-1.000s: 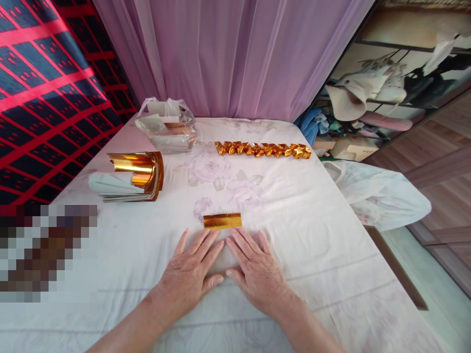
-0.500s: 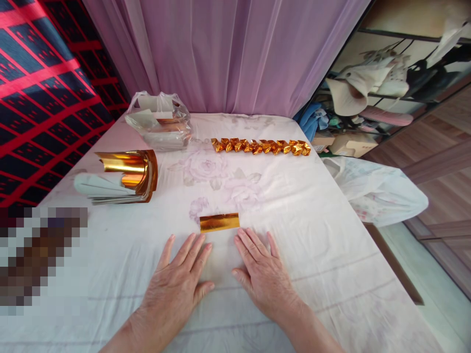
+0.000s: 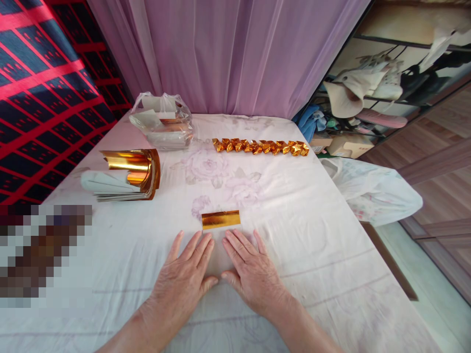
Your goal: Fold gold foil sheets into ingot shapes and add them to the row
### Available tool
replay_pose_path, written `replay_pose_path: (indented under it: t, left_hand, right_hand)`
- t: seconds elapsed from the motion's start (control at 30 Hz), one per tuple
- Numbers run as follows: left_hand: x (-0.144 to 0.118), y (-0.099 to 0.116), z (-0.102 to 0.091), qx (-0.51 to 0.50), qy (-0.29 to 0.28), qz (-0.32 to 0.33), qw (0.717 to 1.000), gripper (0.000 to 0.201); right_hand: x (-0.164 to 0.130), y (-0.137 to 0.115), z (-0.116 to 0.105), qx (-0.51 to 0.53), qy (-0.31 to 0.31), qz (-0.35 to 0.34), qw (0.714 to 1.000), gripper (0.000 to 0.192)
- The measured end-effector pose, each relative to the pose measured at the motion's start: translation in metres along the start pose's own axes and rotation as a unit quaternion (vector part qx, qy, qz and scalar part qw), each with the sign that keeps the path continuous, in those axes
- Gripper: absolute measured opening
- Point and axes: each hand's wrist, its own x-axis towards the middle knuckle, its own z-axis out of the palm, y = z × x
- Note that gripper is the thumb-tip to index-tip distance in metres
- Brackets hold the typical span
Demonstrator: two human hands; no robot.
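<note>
A strip of shiny gold foil paper (image 3: 221, 219) lies flat on the floral tablecloth (image 3: 294, 220). Just below its left end, my left hand (image 3: 186, 274) rests palm down with the fingers stretched out. My right hand (image 3: 255, 274) lies the same way below the strip's right end, its thumb close to the left thumb. Neither hand holds anything, and both sets of fingertips are slightly apart from the foil. Farther back stands a row of folded gold foil pieces (image 3: 260, 146), set close together.
At the left stands a bent stack of gold foil sheets (image 3: 152, 174) with white backs. Behind it sits a clear plastic bag (image 3: 165, 122) of papers. A shelf (image 3: 368, 83) with shoes and hats and a white plastic bag (image 3: 382, 191) are beyond the table's right edge.
My right hand has slid left toward my left hand, so the thumbs are closer. My left hand has shifted slightly right. The foil strip stays in place on the cloth.
</note>
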Motion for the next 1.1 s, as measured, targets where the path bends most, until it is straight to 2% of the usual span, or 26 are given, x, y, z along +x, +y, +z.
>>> replay_pose_path:
  t: [0.17, 0.37, 0.57, 1.1]
  left_hand:
    - [-0.002, 0.004, 0.003, 0.0, 0.007, -0.006, 1.0, 0.051]
    - [0.009, 0.01, -0.002, -0.015, 0.032, -0.037, 0.999, 0.049]
    - [0.017, 0.013, -0.004, -0.021, 0.02, -0.055, 0.998, 0.049]
    - [0.006, -0.011, -0.009, -0.035, 0.044, -0.027, 0.998, 0.044]
  right_hand:
    - [-0.008, 0.006, -0.001, -0.025, 0.015, 0.039, 0.999, 0.052]
    - [-0.008, 0.007, -0.001, -0.032, 0.024, 0.038, 0.998, 0.051]
    - [-0.007, 0.003, 0.0, -0.029, 0.021, 0.051, 0.998, 0.051]
    - [-0.005, 0.014, -0.003, 0.014, 0.069, 0.081, 0.994, 0.032]
